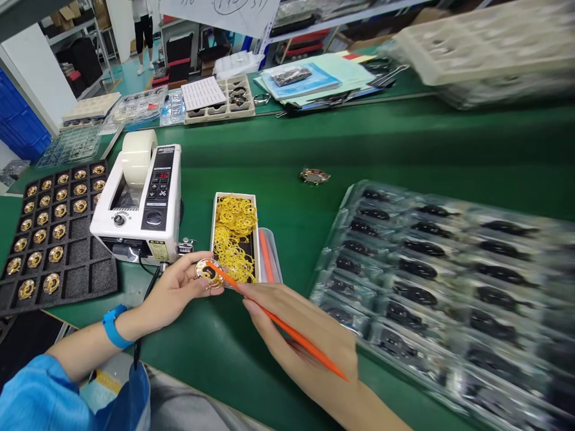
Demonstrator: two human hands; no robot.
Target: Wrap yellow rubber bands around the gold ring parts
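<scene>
My left hand (182,284) pinches a round gold-rimmed metal part (207,270) by its edge, above the green table. A blue band circles that wrist. My right hand (291,323) grips a thin orange pointed stick (305,342) like a pen. The stick's far tip reaches onto the face of the round part; small details there are too fine to make out. Just behind the hands stands an open white box (257,239) holding many thin yellow rings (236,233).
A tape dispenser (171,179) stands left, beside a black foam tray (85,278) of gold round parts. Clear plastic trays (341,230) with black parts fill the right. A small shiny metal part (314,175) lies behind. Papers (305,81) and trays line the back; a person (142,30) stands beyond.
</scene>
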